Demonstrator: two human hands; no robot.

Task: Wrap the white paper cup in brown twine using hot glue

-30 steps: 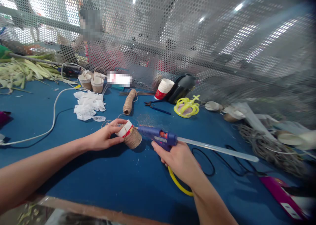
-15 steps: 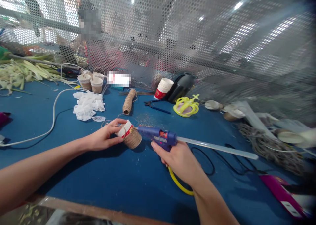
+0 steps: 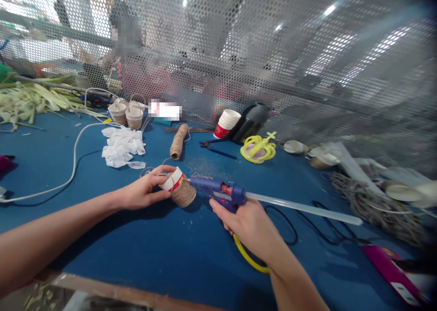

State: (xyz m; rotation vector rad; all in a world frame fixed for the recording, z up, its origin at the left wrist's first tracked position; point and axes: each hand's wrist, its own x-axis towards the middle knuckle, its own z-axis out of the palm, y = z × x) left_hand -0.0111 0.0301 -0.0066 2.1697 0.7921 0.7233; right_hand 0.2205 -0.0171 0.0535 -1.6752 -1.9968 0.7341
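My left hand (image 3: 152,186) grips a paper cup (image 3: 184,194) by its white and red rim end. Brown twine is wound round most of the cup, which lies tilted with its wrapped end toward the right. In my right hand (image 3: 246,222) is a blue glue gun (image 3: 218,191), a long clear glue stick (image 3: 307,210) jutting from its back. The gun's nozzle is at the cup's upper side, by the edge of the twine; whether it touches I cannot tell. A twine spool (image 3: 179,141) lies behind the cup.
White gloves (image 3: 123,146) lie left of the spool, twine-wrapped cups (image 3: 134,118) behind them. Pliers (image 3: 218,150), stacked paper cups (image 3: 227,123) and a yellow crown-shaped piece (image 3: 258,148) stand farther back. Grey cord (image 3: 372,206) and a magenta power strip (image 3: 389,270) are at right.
Both hands, the cup and the glue gun keep nearly the same positions. The back end of the glue stick has shifted slightly right and down.
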